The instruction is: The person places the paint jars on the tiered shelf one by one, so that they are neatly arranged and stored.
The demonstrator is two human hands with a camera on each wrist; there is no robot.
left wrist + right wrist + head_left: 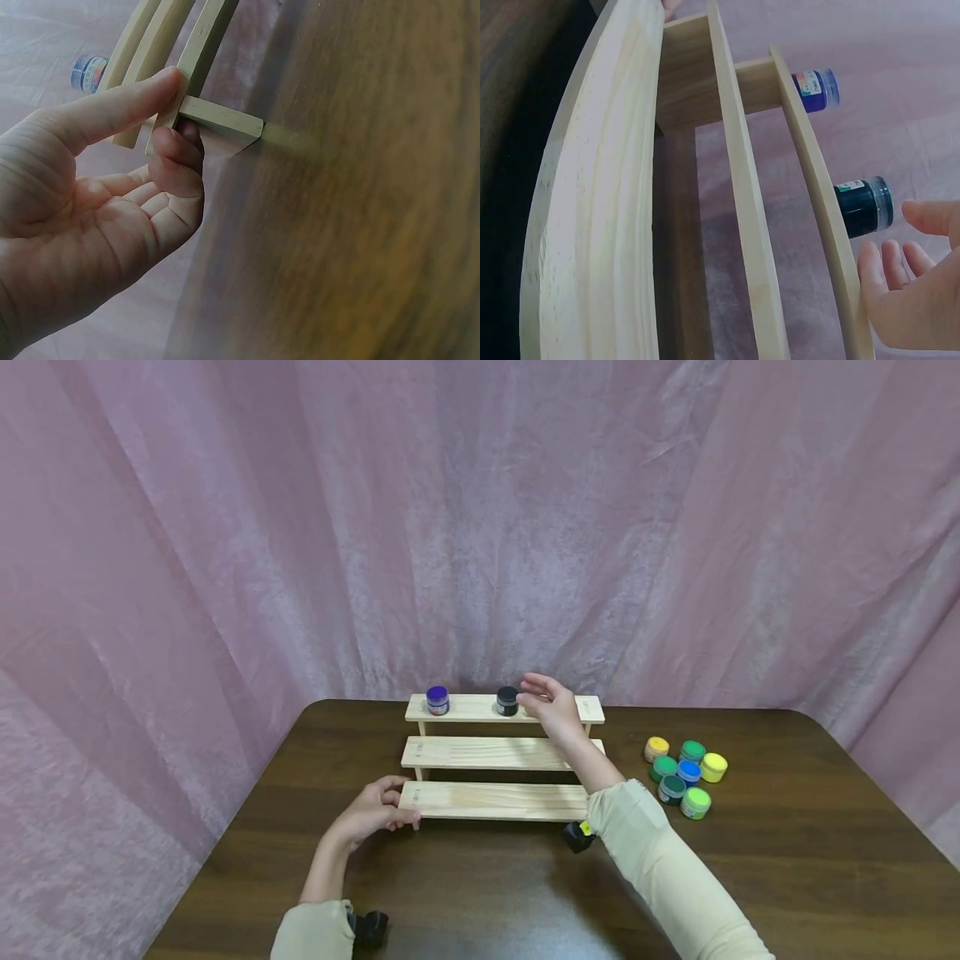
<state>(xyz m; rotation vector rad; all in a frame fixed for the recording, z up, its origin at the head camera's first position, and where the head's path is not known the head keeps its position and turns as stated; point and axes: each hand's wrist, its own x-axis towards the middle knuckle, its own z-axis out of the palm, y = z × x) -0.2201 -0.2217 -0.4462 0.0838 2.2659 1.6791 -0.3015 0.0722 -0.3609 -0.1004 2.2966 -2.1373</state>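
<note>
A three-tier wooden rack [495, 753] stands on the table. My left hand [375, 811] pinches the left end of its lowest board; in the left wrist view the thumb [124, 109] lies on the board and the fingertips curl under it, beside a leg. On the top board sit a purple paint jar [438, 701] at the left and a black paint jar [507, 701] near the middle. Just right of the black jar is my right hand [551, 706], its fingers apart and holding nothing. The right wrist view shows a small gap between the thumb and the black jar [864, 207].
Several paint jars, among them a yellow jar [713, 767], a blue jar [688, 772] and a light green jar [696, 803], cluster on the brown table [810, 843] right of the rack. A pink curtain [480, 527] hangs behind the table.
</note>
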